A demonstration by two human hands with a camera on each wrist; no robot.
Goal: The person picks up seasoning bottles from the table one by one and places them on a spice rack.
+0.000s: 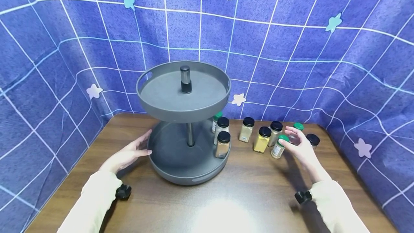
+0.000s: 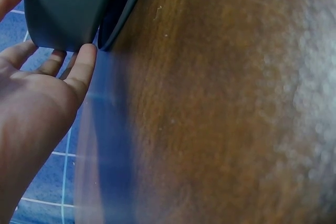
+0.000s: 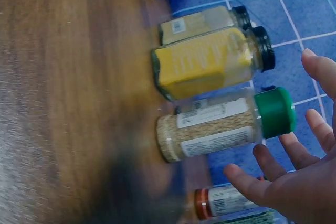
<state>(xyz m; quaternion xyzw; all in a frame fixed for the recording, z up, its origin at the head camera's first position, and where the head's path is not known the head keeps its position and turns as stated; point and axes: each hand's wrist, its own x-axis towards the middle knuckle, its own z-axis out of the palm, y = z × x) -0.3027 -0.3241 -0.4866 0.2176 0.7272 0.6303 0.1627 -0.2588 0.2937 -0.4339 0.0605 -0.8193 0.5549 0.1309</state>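
A grey two-tier round organizer (image 1: 182, 168) stands on the table, its upper tray (image 1: 161, 98) above the lower one. My left hand (image 1: 127, 154) touches the left side of the lower tray with fairly straight fingers; in the left wrist view the fingertips (image 2: 86, 56) meet the grey tray wall (image 2: 68, 11). My right hand (image 1: 304, 150) is spread beside a green-capped spice jar (image 1: 277, 151) with pale grains inside. In the right wrist view a gap shows between the right hand (image 3: 299, 182) and that jar's green cap (image 3: 277, 111). Nothing is held in it.
Left of the green-capped jar stand a yellow spice jar (image 1: 261, 143) and a black-capped jar (image 1: 246, 132). Another black-capped jar (image 1: 275, 132) is behind. Farther right are a green cap (image 1: 298, 126) and a black cap (image 1: 312, 139). The lower tray carries several jars, including a brown one (image 1: 222, 148).
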